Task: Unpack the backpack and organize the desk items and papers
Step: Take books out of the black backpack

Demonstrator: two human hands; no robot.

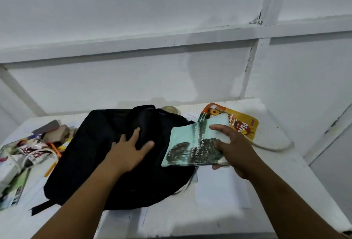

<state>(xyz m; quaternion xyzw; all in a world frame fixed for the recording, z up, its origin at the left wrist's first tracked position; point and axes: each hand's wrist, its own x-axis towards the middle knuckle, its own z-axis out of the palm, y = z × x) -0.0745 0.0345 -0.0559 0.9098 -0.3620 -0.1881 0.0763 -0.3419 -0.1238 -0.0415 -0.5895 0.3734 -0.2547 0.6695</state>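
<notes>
Black backpack hiding a jar and papers.

I see cool, even, fairly dim light with a bluish cast on the white wall. A soft grey shadow falls on it above the backpack, whose black fabric shows almost no detail. The wide lens bends the wall battens and the worktop edges. The book cover and left-hand clutter look smeared.
</notes>
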